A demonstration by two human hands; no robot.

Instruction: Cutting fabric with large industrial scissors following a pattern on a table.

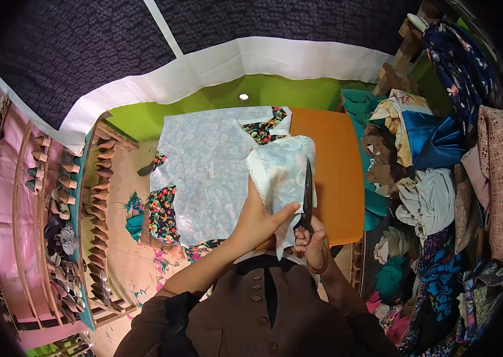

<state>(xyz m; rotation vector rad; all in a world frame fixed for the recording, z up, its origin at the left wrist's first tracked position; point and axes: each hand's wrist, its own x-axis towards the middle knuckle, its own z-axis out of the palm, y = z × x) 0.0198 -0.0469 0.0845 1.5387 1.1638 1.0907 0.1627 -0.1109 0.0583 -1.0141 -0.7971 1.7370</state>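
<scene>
My left hand (259, 219) grips a pale, thin fabric piece (278, 163), thumb on top and fingers mostly hidden beneath. Held up in front of my body, the piece hangs down toward my waist. My right hand (313, 243) is closed round the handles of dark scissors (308, 199), whose blades point away from me along the fabric's right side. Whether the blades are parted is hard to tell. Beyond lies a larger whitish cloth (201, 166), with black floral fabric (163, 214) showing at its edges.
An orange table (340, 172) carries the cloth. Wooden racks of shoe lasts (100, 220) stand on the left. Fabric scraps (135, 217) lie on the floor there. Piled cloths (427, 202) crowd the right side, and a dark patterned curtain (275, 21) hangs at the far side.
</scene>
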